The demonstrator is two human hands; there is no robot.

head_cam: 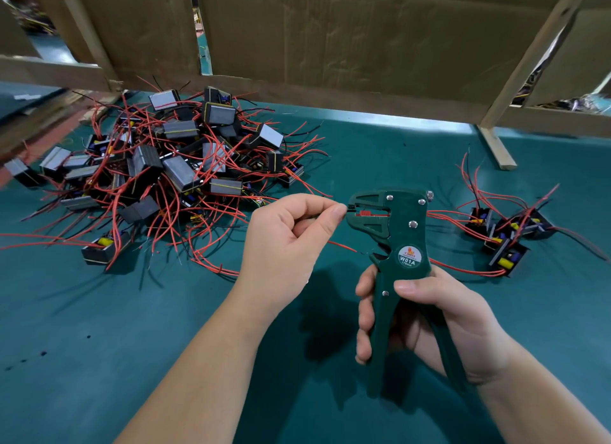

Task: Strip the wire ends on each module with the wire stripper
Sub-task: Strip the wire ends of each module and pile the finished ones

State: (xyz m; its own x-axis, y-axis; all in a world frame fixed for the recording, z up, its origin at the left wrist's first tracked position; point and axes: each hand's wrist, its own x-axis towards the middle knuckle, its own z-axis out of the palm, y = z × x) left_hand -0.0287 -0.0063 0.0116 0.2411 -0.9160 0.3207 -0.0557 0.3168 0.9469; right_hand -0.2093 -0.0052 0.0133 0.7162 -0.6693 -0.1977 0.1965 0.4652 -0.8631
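Green mat (99, 328) covers the bench in front of us, walled at the back by cardboard panels (363, 40). At far left sits the heap of modules (165, 166), small dark blocks tangled in thin red and black leads. We judge each one light and rigid. The leads look soft and springy and snag on their neighbours, so a module is better lifted by its body than dragged by a wire.

Moving rightward, our left hand (284, 242) is curled, thumb and forefinger pinching a dark wire end (349, 207) right at the mouth of the wire stripper (403, 232). We cannot tell which module that wire belongs to. The lead is thin and its insulation looks slick, so the pinch belongs close to the tip, where the wire cannot buckle going in.

Our right hand (446, 321) wraps both handles of the tool, held upright above the mat with the handles spread and the mouth looking open. It seems stiff and solid, needing a firm squeeze.

Further right lies a smaller cluster of modules (509, 238), its red leads trailing behind the stripper. Open mat lies beneath both forearms, with room to set things down. The wooden strut (496, 146) at back right and the heap's stray leads are the edges to mind.
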